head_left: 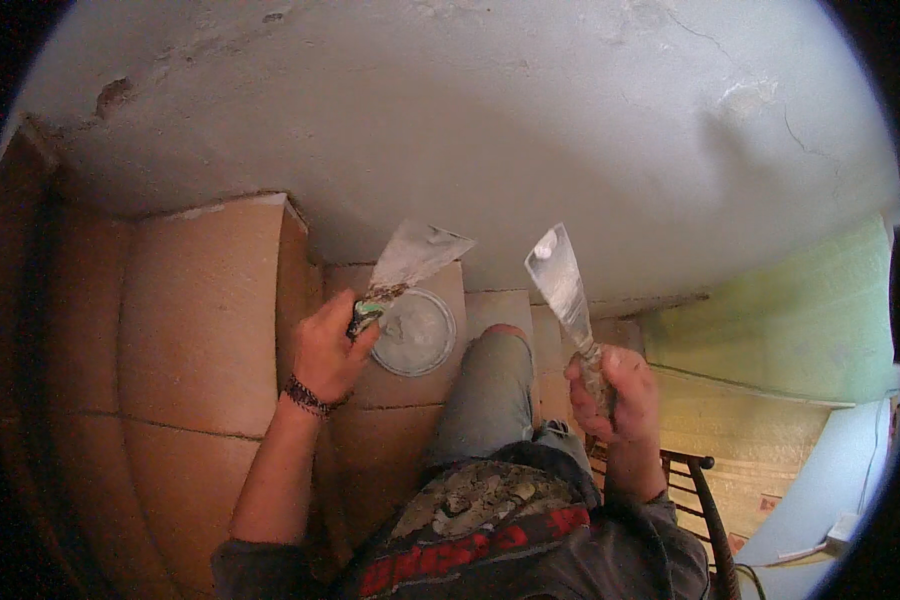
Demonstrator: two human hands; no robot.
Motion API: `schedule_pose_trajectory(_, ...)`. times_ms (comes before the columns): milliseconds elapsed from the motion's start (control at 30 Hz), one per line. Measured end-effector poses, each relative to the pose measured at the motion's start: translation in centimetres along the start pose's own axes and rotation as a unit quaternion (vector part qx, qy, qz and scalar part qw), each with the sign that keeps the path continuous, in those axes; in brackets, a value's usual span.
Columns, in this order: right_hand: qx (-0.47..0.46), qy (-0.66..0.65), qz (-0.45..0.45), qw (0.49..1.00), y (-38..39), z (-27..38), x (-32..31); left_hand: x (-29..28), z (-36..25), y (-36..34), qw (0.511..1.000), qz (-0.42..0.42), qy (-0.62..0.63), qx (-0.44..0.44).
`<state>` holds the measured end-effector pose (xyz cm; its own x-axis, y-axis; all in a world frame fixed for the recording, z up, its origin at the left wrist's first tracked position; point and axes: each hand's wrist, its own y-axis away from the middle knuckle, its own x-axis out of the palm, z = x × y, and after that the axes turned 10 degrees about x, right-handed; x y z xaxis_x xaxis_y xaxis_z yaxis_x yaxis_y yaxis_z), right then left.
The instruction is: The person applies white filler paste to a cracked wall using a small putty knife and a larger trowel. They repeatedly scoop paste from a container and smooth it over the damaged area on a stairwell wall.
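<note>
Grey plaster point(420, 130) is stretching before us. Our left hand point(328, 347) is gripping one scraper point(417, 254), our right hand point(626, 398) another scraper point(562, 282), blades apart. Below, a round tub point(453, 346) of pale paste point(415, 335) is sitting on brown steps point(200, 300), the left hand partly screening its edge; our knee point(490, 390) is jutting just right of it, and a dark slatted frame point(713, 512) is standing rightward.
</note>
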<state>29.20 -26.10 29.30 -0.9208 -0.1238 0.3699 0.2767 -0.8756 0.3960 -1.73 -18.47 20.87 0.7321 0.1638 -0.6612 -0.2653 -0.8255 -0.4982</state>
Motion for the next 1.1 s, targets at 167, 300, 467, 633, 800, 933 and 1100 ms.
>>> schedule_pose_trajectory(167,-0.043,0.146,-0.062,0.986,-2.7,-2.2,-0.2,0.0,-1.0,-0.9,0.991,0.03,0.113,-0.057)
schedule_pose_trajectory(300,-0.033,0.16,-0.104,0.981,-4.7,-3.0,-0.2,0.7,-2.1,-0.9,0.984,0.044,0.147,-0.091)
schedule_pose_trajectory(467,-0.028,0.158,-0.128,0.979,-5.8,-3.6,0.4,1.5,-1.7,-0.5,0.985,0.033,0.155,-0.067)
schedule_pose_trajectory(633,-0.038,0.134,-0.096,0.986,-5.4,-4.6,-0.9,3.0,-4.0,0.1,0.993,0.02,0.106,-0.043)
schedule_pose_trajectory(800,-0.046,0.113,-0.061,0.991,-5.5,-4.4,-0.6,3.9,-4.9,0.8,0.994,0.032,0.092,-0.058)
schedule_pose_trajectory(933,-0.023,0.062,-0.023,0.998,-5.1,-4.1,-0.8,6.0,-5.1,2.6,0.992,0.087,0.001,-0.086)
schedule_pose_trajectory(1100,-0.007,-0.08,0.049,0.996,-4.2,-4.4,-4.1,8.3,-5.4,3.2,0.988,-0.049,0.068,-0.129)
